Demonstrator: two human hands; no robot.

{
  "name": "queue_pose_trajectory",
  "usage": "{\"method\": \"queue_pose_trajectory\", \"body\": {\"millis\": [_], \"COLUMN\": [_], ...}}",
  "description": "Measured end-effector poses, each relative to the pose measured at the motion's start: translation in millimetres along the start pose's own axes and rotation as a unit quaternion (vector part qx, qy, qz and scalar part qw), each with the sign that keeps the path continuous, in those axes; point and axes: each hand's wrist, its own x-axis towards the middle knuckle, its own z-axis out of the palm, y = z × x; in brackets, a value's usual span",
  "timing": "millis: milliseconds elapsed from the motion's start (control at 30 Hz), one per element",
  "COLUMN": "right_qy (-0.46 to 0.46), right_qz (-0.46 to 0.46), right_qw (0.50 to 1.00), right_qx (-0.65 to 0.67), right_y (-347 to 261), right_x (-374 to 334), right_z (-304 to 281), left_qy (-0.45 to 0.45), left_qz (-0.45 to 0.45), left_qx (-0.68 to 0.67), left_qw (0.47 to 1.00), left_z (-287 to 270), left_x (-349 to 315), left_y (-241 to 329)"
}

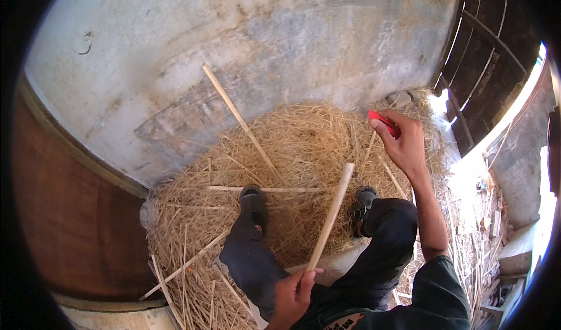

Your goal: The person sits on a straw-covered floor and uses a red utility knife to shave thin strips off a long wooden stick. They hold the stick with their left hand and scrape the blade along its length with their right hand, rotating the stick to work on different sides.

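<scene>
My left hand (294, 295), low in front of my body, is closed round the lower end of a pale, peeled wooden stick (332, 219). The stick slants up and to the right between my legs, its blunt far end free. Raised to the right, well apart from the stick, my right hand (404, 145) grips a small red hand tool (383, 123). Red shows between thumb and fingers; whether it has a blade cannot be made out. Between my feet and around them lies a heap of straw-like shavings (304, 137).
A long pale stick (241, 120) leans against the stained wall (175, 49); another stick (274, 188) lies across the shavings by my left shoe (253, 204). Several thin strips (187, 266) lie at lower left. A brown panel (76, 207) stands left, dark boards (491, 49) upper right.
</scene>
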Motion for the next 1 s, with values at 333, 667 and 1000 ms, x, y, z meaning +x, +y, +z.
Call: {"method": "queue_pose_trajectory", "body": {"millis": [333, 667, 1000], "right_qy": [-0.187, -0.181, -0.151], "right_qz": [0.112, 0.137, 0.112], "right_qw": [0.892, 0.88, 0.881], "right_qx": [0.395, 0.418, 0.433], "right_y": [-31.9, -27.7, -32.7], "right_x": [-16.4, -17.7, -26.0], "right_z": [8.1, 14.0, 25.4], "left_qy": [-0.115, -0.2, -0.252], "left_qz": [-0.01, 0.067, 0.141], "left_qx": [-0.205, -0.081, -0.194], "left_qw": [0.972, 0.974, 0.937], "left_z": [-6.4, -10.9, 0.3], "left_x": [59.5, 121.5, 182.8], "left_y": [18.7, 30.0, 73.9]}}
